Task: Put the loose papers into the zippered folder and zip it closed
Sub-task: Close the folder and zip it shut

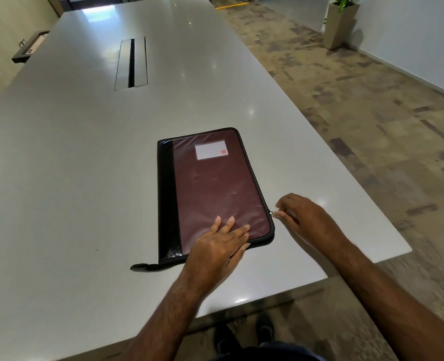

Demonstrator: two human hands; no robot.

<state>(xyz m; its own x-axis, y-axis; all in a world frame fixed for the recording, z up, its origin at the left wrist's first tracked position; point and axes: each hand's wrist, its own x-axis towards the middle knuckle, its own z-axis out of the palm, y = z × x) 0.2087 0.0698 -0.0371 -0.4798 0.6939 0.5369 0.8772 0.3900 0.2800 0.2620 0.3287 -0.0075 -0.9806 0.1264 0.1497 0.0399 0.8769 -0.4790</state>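
Observation:
A maroon zippered folder (215,183) with a black spine and a white label lies closed and flat on the grey table (72,165). My left hand (220,246) presses flat on its near right corner, fingers straight. My right hand (301,217) pinches the small metal zipper pull (274,213) at the folder's right edge, near the lower corner. A black zipper tail (144,267) sticks out from the folder's near left corner. No loose papers are in sight.
A cable slot (131,63) is set into the table's middle, farther away. The table's near edge and right corner (408,250) lie close to the folder. Patterned carpet (372,113) spreads to the right, with a planter (342,24) by the far wall.

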